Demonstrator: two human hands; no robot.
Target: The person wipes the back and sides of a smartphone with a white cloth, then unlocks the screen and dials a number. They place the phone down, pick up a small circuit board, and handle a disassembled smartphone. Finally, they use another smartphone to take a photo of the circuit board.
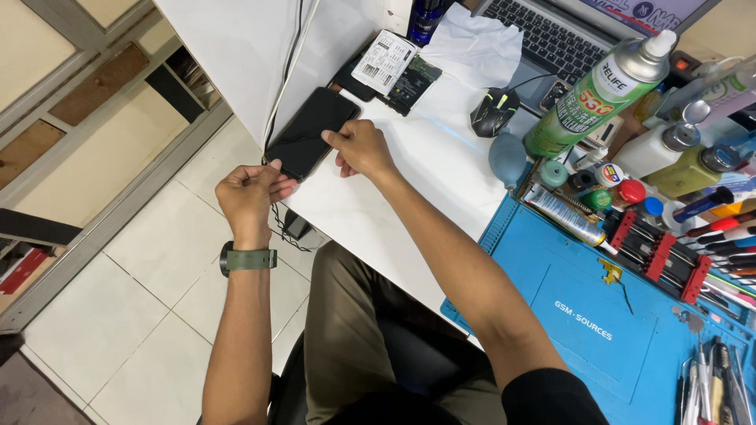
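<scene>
A black smartphone (311,131) lies face up at the near left corner of the white table (409,157). My left hand (248,193), with a green watch on the wrist, pinches something small at the phone's lower end, where a cable hangs off the table edge. My right hand (358,147) rests on the phone's right edge, fingers curled against it.
Behind the phone lie a small black box with a white label (386,67), a white cloth (472,47), a black mouse (494,110) and a laptop (567,31). To the right sit a green spray can (602,90), bottles, and a blue repair mat (598,315) with tools.
</scene>
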